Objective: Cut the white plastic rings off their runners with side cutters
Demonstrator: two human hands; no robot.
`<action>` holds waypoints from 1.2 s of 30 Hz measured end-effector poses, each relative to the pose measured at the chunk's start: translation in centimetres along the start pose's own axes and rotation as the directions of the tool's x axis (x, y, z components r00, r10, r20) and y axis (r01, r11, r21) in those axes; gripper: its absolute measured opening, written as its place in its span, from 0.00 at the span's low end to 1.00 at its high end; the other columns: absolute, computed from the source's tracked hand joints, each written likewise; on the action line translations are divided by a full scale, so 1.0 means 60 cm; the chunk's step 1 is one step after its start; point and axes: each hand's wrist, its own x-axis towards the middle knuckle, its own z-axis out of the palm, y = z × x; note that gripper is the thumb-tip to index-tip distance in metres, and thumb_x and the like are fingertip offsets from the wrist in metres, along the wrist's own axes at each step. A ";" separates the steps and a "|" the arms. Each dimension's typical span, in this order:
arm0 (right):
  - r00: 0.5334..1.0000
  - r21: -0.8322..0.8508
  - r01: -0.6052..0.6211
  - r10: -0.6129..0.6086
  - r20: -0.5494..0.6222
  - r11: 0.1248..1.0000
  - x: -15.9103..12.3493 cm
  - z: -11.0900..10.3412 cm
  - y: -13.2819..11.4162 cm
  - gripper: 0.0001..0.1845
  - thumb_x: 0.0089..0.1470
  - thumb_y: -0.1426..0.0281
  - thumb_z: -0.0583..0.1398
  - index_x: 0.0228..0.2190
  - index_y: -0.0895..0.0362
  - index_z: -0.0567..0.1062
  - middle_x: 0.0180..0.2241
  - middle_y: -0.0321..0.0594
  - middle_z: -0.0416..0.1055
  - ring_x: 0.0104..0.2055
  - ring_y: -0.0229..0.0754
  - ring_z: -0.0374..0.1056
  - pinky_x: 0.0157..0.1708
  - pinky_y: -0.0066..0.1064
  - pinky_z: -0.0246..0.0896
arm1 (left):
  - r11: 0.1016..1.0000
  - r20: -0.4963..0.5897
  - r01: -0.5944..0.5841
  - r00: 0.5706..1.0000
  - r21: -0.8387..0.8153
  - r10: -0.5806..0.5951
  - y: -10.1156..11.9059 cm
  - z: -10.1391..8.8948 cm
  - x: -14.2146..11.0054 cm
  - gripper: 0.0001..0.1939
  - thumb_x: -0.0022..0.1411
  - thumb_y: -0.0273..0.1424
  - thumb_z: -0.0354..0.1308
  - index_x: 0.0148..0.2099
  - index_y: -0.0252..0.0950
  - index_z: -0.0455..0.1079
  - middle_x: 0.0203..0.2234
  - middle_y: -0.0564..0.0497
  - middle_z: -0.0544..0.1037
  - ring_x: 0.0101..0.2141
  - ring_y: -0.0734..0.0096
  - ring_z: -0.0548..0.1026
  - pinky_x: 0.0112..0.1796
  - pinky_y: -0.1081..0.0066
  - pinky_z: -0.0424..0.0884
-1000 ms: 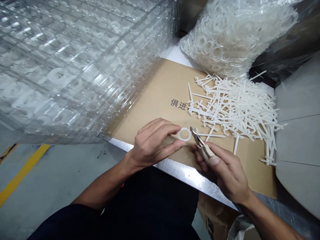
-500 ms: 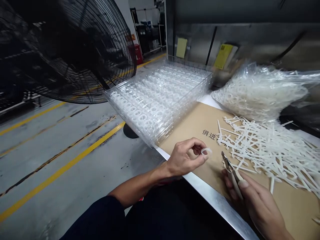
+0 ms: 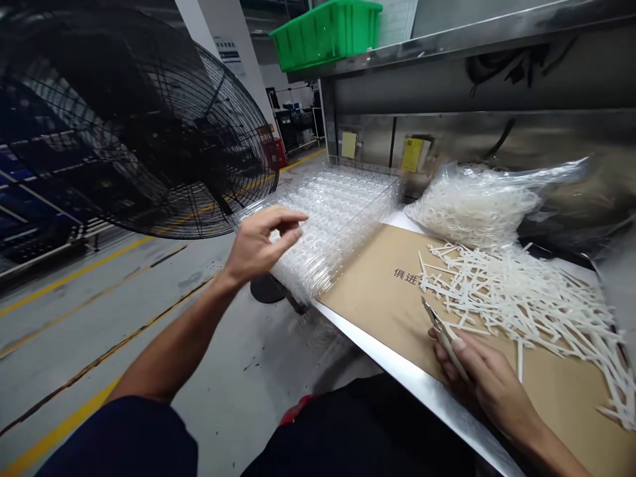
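Observation:
My left hand [image 3: 263, 242] hovers over the near left part of a clear plastic tray [image 3: 358, 228], its thumb and index finger curled into a pinch. Whatever lies between those fingertips cannot be told apart from the white pieces behind. Rows of small white ring-shaped parts fill the tray. In my right hand [image 3: 491, 384] is a pair of light-handled side cutters [image 3: 444, 334], jaws pointing up and left above the brown cardboard [image 3: 368, 285]. Just beyond the cutters spreads a heap of white plastic sprues [image 3: 527, 305].
A clear bag of white rings [image 3: 472, 205] rests behind the heap. A large black fan [image 3: 163, 146] stands left of the tray. Above, a green bin [image 3: 328, 36] sits on a metal shelf [image 3: 447, 50]. The table's metal edge [image 3: 397, 371] runs along my lap.
My left hand, which pinched a white plastic ring over the cardboard, has moved left to above the tray. My right hand keeps the cutters nearly in place. The view has tilted up.

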 end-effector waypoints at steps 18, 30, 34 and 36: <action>0.947 -0.179 0.287 -0.249 0.204 0.941 0.024 -0.021 0.028 0.22 0.72 0.52 0.52 0.41 0.56 0.75 0.30 0.39 0.70 0.25 0.39 0.61 0.24 0.32 0.56 | 0.937 0.233 -0.134 0.971 0.323 0.059 -0.013 -0.027 0.071 0.11 0.68 0.34 0.59 0.49 0.40 0.79 0.38 0.49 0.82 0.37 0.66 0.78 0.35 0.67 0.70; 0.796 -0.564 0.568 -0.574 0.192 0.599 0.027 -0.030 -0.004 0.16 0.62 0.64 0.60 0.50 0.58 0.74 0.45 0.51 0.76 0.46 0.54 0.69 0.51 0.48 0.65 | 0.944 0.200 -0.318 0.923 -0.084 0.329 0.172 0.177 -0.005 0.14 0.66 0.29 0.65 0.54 0.45 0.77 0.43 0.51 0.82 0.40 0.64 0.80 0.43 0.63 0.76; 0.772 -0.577 0.603 -0.587 0.246 0.551 0.030 -0.034 -0.004 0.15 0.62 0.63 0.61 0.47 0.58 0.75 0.42 0.49 0.76 0.42 0.51 0.69 0.46 0.43 0.66 | 0.931 0.204 -0.332 0.911 -0.151 0.358 0.196 0.222 -0.010 0.15 0.66 0.27 0.65 0.54 0.43 0.77 0.43 0.50 0.82 0.41 0.66 0.80 0.44 0.64 0.77; 0.770 -0.575 0.601 -0.595 0.229 0.555 0.037 -0.042 -0.005 0.11 0.62 0.63 0.60 0.42 0.57 0.76 0.37 0.44 0.76 0.39 0.49 0.69 0.43 0.40 0.66 | 0.926 0.179 -0.336 0.913 -0.174 0.365 0.199 0.234 -0.015 0.16 0.65 0.27 0.65 0.55 0.43 0.77 0.43 0.50 0.82 0.39 0.66 0.80 0.43 0.64 0.77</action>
